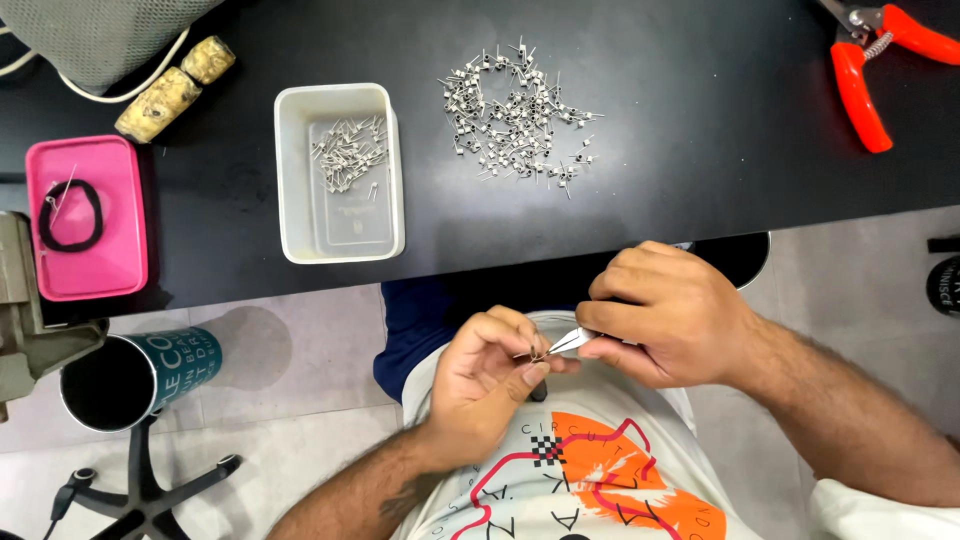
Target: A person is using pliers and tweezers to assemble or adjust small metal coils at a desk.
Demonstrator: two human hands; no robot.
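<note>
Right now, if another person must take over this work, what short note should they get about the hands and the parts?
Left hand: pinches one small wire coil between its fingertips, held over the lap.
Right hand: grips metal tweezers, tips at that coil.
Loose pile of coils: on the black table, far centre.
White tray: left of the pile, holds a smaller batch of coils.
Red-handled cutters: far right of the table, untouched.
Done: some coils lie in the tray.
Left: the coil in hand and the bigger loose pile.
</note>
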